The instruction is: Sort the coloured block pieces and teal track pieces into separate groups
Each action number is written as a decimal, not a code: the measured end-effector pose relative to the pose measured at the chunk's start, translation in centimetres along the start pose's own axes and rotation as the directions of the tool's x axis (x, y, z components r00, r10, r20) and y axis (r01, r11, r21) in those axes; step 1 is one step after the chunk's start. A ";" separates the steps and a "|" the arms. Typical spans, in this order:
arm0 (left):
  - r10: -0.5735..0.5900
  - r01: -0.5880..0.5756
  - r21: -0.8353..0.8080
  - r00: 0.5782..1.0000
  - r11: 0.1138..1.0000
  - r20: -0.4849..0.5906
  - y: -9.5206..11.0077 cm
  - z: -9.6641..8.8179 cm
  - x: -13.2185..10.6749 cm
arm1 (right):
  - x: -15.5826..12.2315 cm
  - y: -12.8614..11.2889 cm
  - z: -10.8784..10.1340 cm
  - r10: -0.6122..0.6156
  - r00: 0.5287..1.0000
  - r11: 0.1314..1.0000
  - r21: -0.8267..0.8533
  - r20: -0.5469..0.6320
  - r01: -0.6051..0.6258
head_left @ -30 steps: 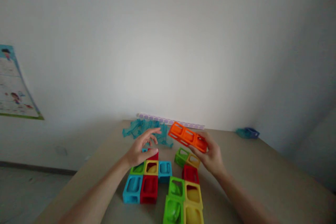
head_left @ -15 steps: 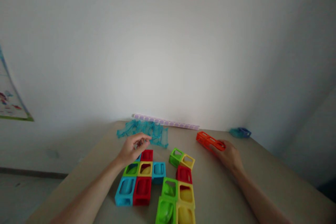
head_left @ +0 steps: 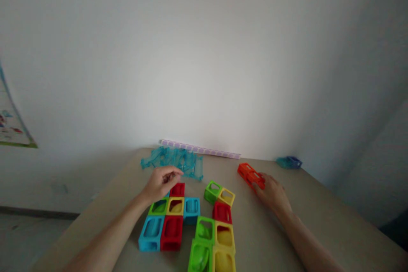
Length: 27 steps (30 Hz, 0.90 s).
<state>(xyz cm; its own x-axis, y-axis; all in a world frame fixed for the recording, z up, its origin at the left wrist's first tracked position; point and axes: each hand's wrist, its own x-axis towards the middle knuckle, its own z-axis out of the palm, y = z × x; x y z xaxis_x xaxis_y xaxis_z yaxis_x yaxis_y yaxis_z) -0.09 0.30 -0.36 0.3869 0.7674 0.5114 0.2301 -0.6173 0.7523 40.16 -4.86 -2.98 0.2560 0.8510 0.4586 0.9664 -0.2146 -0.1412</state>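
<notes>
One orange block strip, far right on the table, and the right hand gripped its near end, likely to steady it! The left hand, loosely curled, apparently empty, hung by the left-side coloured blocks.

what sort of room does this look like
Possibly a playroom or children's classroom, though I can't be sure: colourful toy-like blocks sit on a table, and an illustrated poster shows partly on the wall at left.
</notes>
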 end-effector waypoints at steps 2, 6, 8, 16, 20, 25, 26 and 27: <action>-0.005 0.004 0.019 1.000 1.000 0.012 0.1 0.0 0.0 | -0.1 0.1 -0.3 0.009 1.000 0.999 -0.047 -0.028 -0.011; -0.001 0.000 0.047 1.000 0.999 0.019 -0.1 -0.1 0.0 | -0.5 -0.2 0.1 -0.059 0.983 0.980 -0.197 -0.177 0.023; 0.001 -0.002 0.046 1.000 0.999 0.023 -0.2 0.0 0.0 | -0.6 -0.6 0.9 -0.100 0.977 0.970 -0.237 -0.186 0.054; 0.004 -0.007 0.079 0.999 0.997 0.034 0.0 0.0 0.0 | 0.5 -1.7 2.8 -0.271 0.952 0.961 -0.092 -0.140 0.260; 0.001 -0.004 0.083 0.999 0.997 0.039 0.0 0.1 0.0 | 0.6 -1.9 2.6 -0.306 0.939 0.952 -0.031 -0.156 0.305; -0.005 -0.001 0.094 0.998 0.996 0.060 0.2 0.1 0.0 | 0.2 -2.3 1.5 -0.265 0.950 0.964 -0.026 -0.167 0.265; -0.007 0.000 0.099 0.998 0.995 0.066 0.3 0.1 0.1 | 0.1 -2.4 1.2 -0.256 0.952 0.967 -0.031 -0.165 0.254; -0.008 0.001 0.104 0.997 0.995 0.072 0.3 0.0 0.1 | 0.0 -2.4 0.9 -0.245 0.956 0.970 -0.036 -0.160 0.242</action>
<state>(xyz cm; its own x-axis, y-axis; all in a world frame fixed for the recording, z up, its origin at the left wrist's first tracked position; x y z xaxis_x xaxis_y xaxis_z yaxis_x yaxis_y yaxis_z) 0.05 0.14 -0.08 0.4481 0.7579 0.4742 0.3219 -0.6316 0.7053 37.79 -3.94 -3.44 0.0116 0.7899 0.6132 0.9998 -0.0192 0.0058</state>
